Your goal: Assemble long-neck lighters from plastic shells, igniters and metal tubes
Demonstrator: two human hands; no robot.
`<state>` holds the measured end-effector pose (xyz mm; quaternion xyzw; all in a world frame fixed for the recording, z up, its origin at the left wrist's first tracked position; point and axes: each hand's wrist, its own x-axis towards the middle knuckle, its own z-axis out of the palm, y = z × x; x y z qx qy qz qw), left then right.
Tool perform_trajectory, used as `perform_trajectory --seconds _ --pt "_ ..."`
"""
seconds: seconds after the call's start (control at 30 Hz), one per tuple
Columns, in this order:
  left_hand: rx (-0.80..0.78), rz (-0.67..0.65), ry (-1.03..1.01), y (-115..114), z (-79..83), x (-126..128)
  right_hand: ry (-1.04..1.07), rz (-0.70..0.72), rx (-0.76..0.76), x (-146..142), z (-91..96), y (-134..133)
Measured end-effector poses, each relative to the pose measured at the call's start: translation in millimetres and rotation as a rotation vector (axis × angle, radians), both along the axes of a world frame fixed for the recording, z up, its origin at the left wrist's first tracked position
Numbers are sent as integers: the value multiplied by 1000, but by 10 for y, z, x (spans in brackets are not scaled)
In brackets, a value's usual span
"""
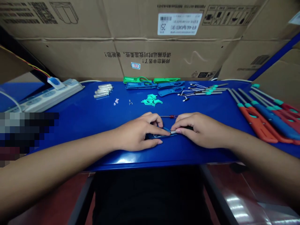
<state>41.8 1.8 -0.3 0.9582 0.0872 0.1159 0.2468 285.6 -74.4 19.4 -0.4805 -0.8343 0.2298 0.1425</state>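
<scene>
Right now, left hand (138, 132) and right hand (199, 129) close together near the front of a blue table (93, 125), both pinching tight on a thin blue plastic lighter part (161, 135), flat on the table between them. Just past the fingers, a small screwdriver with a red handle (170, 116). Farther back, a little pile of mint green plastic bits (152, 100). Off to the right, a row of long orange and blue lighters (257, 122)
</scene>
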Motion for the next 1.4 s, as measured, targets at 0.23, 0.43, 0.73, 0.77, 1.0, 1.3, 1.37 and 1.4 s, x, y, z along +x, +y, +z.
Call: perform_trajectory --seconds 0.23,0.43,0.73,0.77,1.0,1.3,1.37,1.4 --pt "15 -6 8 -6 9 3 -21 36 -32 33 1 59" --pt "12 -6 17 -6 13 7 -72 84 33 21 43 82" --pt "20 -1 30 -8 22 16 -113 175 90 39 65 146" --pt "20 0 30 -7 20 14 -97 170 99 47 53 136" --pt "30 4 28 -14 14 11 -8 48 71 53 1 39" --pt "45 -8 26 -14 11 17 -90 -33 -21 23 65 100" --pt "39 -7 23 -14 13 20 -110 -37 -29 22 77 118" --pt "37 -6 20 -14 14 22 -112 -34 -34 21 85 126"
